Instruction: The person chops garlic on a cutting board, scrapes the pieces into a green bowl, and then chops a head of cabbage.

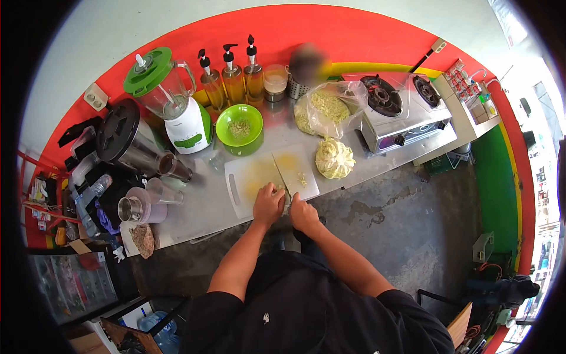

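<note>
While the long metal knife point(279, 170) slants across the white plastic cutting board point(240, 203), right hand point(304, 214) wraps its handle, fingers closed; left hand point(269, 205) beside blade, fingers bunched, any hold unclear; pale chopped bits point(302, 179) right of blade

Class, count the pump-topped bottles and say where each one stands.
3, in a row by the red wall: left bottle nearest the blender, middle bottle next, right bottle beside the jar. None seems hidden.
</note>
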### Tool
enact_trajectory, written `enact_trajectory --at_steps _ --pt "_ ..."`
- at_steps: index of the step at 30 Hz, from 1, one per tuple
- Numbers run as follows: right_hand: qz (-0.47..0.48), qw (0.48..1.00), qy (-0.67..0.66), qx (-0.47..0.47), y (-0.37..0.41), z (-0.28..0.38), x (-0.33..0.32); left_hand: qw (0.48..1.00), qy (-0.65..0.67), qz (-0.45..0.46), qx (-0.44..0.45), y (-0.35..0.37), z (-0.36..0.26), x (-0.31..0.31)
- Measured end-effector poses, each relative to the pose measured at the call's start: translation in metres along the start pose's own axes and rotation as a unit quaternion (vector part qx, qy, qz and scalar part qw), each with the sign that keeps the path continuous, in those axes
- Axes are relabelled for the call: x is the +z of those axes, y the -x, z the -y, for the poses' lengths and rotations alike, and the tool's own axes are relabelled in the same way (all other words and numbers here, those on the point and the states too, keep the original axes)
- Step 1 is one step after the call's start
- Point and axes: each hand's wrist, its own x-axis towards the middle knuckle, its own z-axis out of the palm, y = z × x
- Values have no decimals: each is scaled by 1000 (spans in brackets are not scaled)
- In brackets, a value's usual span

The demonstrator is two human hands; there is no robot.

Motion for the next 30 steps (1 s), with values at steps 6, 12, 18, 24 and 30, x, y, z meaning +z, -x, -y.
enact_trajectory --at_steps 6,12,18,24,30 --pt "16 1000 8 -12 9 3 -18 1000 -14 -2 -6 1 -3 1" --pt "7 999 -33 9 0 4 1 1000 -19 2 6 2 5 5" --pt "16 999 -28 -11 5 4 -15 1000 10 -6 -9 0 0 4" --pt "15 1000 7 5 2 6 -5 1000 2 -12 5 1 1 3" --pt "1 1000 17 -22 3 4 -8 1000 11 -26 -9 1 0 5"
